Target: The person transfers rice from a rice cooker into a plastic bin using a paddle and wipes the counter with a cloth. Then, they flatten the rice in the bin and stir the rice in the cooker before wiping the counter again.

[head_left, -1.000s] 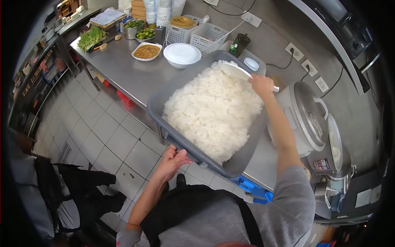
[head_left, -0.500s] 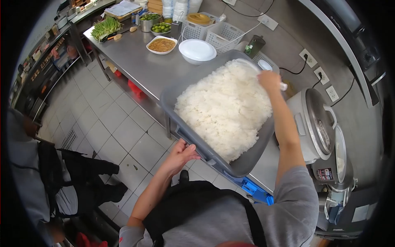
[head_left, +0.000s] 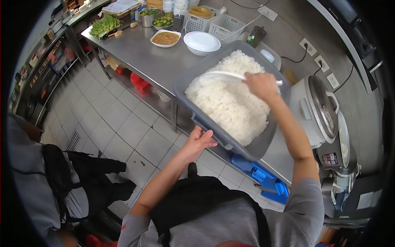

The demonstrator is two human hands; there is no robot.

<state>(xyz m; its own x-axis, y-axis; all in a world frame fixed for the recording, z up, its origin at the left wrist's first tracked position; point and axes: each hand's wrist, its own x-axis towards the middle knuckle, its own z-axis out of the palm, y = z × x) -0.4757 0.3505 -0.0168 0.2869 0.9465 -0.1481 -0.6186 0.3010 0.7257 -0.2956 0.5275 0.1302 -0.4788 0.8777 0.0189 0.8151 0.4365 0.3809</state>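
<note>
A grey plastic tub (head_left: 186, 92) of cooked white rice (head_left: 230, 107) rests on the steel table, its near side jutting past the edge. My left hand (head_left: 200, 140) grips the tub's near rim, fingers closed around it. In my right hand (head_left: 263, 87) is a white rice paddle (head_left: 222, 75), held in a closed grip over the rice. The paddle's handle end shows past my fist, and its blade lies across the rice toward the tub's left side. Rice is heaped over most of the tub, with bare bottom showing at the near right.
Left along the table (head_left: 140, 53) are a lidded white bowl (head_left: 201, 43), a dish of brown food (head_left: 165, 38), limes (head_left: 168, 22) and greens (head_left: 105, 26). A large rice cooker (head_left: 314, 111) stands right. Another person (head_left: 53, 181) is at the left.
My right hand has drawn the rice paddle from the tub's far right corner leftward across the rice, leaving the surface more uneven. My left hand still grips the rim.
</note>
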